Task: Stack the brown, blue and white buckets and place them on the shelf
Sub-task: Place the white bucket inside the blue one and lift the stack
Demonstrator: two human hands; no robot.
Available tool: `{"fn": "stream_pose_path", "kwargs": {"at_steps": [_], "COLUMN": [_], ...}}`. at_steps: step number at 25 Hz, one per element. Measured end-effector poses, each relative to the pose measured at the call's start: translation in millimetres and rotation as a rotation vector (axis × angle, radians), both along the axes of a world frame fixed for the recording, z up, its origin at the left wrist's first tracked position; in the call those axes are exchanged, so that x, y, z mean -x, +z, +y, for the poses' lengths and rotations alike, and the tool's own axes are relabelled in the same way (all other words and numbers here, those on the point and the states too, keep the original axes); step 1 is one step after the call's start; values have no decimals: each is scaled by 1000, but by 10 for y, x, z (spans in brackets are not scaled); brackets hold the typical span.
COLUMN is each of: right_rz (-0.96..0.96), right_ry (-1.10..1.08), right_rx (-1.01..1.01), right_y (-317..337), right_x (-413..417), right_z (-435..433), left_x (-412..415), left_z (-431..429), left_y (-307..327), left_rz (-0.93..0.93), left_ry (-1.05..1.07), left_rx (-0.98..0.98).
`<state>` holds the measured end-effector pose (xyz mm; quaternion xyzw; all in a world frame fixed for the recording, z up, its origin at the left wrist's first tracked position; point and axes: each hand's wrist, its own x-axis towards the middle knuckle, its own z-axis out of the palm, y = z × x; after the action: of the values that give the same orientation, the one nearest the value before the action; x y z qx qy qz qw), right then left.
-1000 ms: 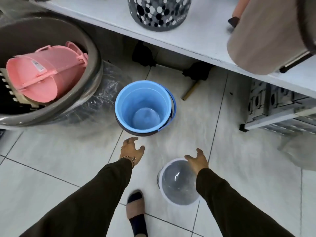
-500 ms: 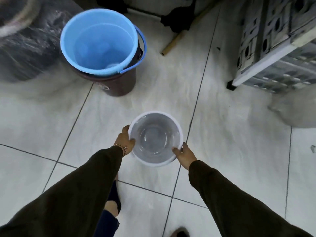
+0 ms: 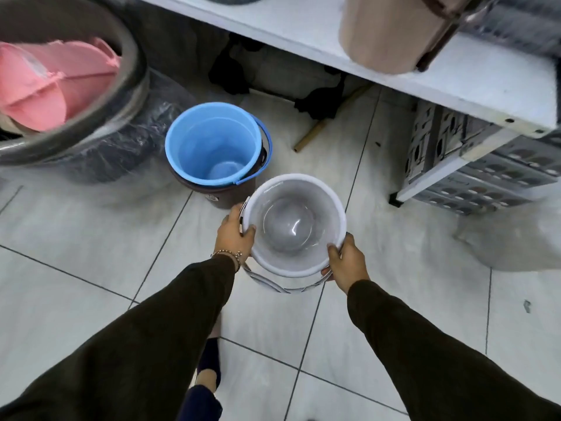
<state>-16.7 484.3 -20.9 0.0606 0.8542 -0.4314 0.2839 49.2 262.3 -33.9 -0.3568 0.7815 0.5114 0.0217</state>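
Note:
A white bucket (image 3: 293, 226) is held off the floor between both hands, mouth up, its wire handle hanging below. My left hand (image 3: 235, 233) grips its left rim and my right hand (image 3: 346, 262) grips its lower right rim. Just beyond and to the left, a blue bucket (image 3: 212, 144) sits nested inside a brown bucket (image 3: 221, 196) on the tiled floor. The white shelf (image 3: 455, 77) runs across the top right.
A large grey tub (image 3: 100, 117) holding a pink bucket (image 3: 51, 86) stands at the left, wrapped in plastic. A beige bucket (image 3: 385, 31) lies on the shelf. Grey perforated crates (image 3: 485, 165) sit under the shelf at right. A wooden stick (image 3: 312, 135) lies on the floor.
Both hands reached down, gripped the white bucket by its rim and lifted it up toward the blue and brown stack. The view tilted back up to the shelf.

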Motion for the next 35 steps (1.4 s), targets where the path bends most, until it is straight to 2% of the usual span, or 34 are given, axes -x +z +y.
{"fn": "stream_pose_path", "kwargs": {"at_steps": [4,8,10,13,16,21,24,27,28,30,32,33,35], "right_rz": [159,164,110,34,4,-40,61,241,222,-36,-407,-514,-481], "right_ry": [-41,-145,-178,-241,-259,-290,-245,-250,-309,-438,-508,-501,-486], "right_rx": [114,292,354,358,262,131,71,-55,-126,-175,37,180,284], "right_y": [622,953,897,573,41,-549,-699,-846,-914,-999,-1043,-1059,-1085], "right_x": [452,837,1001,1202,1323,1315,1231,1131,1131,1158,1175,1179,1193], "right_z": [-481,-1265,-1692,-2260,-2721,-2973,-3018,-3089,-3092,-3063,-2999,-2979,-2958], "left_x": [325,585,733,920,1011,1054,1117,1178,1189,1204,1190,1181,1162], "left_z": [-492,-1266,-1659,-2136,-2545,-2778,-2829,-2853,-2860,-2880,-2916,-2930,-2929], "left_y": [677,1036,1035,802,234,-488,-681,-788,-824,-859,-875,-889,-906], "left_rz": [182,229,222,142,6,-161,-167,-282,-342,-445,-448,-418,-355], "left_ry": [72,346,463,523,491,441,434,474,459,401,386,395,416], "left_rx": [70,-66,-57,-49,-76,-65,-28,-17,-67,-260,-435,-470,-486]}}
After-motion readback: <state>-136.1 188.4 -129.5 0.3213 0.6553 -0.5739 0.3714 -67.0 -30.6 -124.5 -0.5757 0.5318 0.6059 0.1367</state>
